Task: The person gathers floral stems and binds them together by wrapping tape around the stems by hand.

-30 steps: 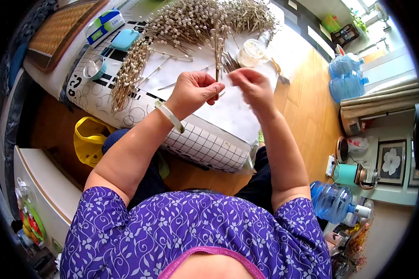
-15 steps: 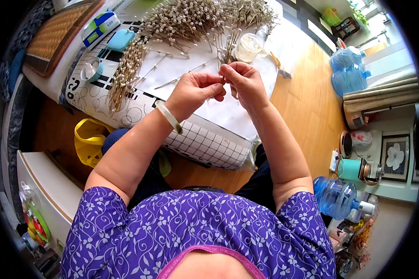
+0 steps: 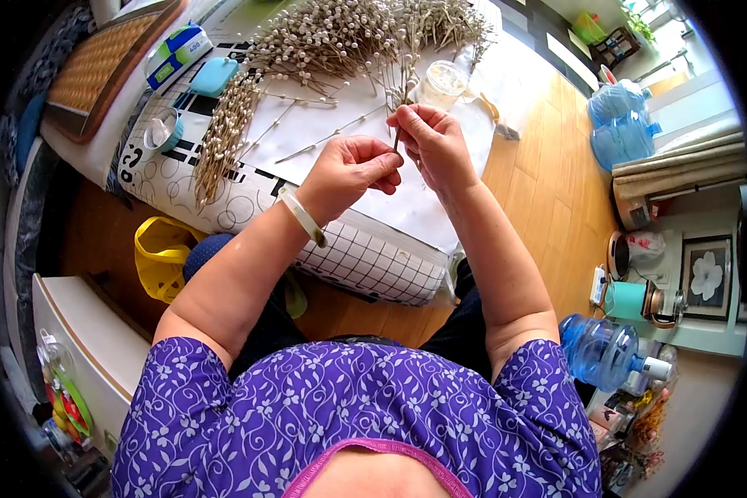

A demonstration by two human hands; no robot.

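A dried branch with small white bead-like buds (image 3: 402, 83) stands upright between my hands, its tips pointing toward the far side of the table. My left hand (image 3: 350, 176) is closed, thumb and forefinger pinching the lower end of the stem. Just above it, my right hand (image 3: 436, 148) grips the same branch with thumb and fingers pressed together. Whether one stem or a few are held is hard to tell. Beyond my hands, a big heap of budded twigs (image 3: 328, 41) covers the table's back. Loose twigs (image 3: 319, 145) lie on white paper (image 3: 340, 118).
A bundle of twigs (image 3: 222, 137) lies at the left, near a small tub (image 3: 164, 130), a light-blue case (image 3: 216, 76) and a tissue pack (image 3: 178, 56). Right of the heap stands a clear plastic cup (image 3: 444, 81). A yellow bag (image 3: 159, 257) is below the table's left edge.
My hands have drawn slightly apart along the stem, the right one shifting up and the left one down. More bare stem shows between them.
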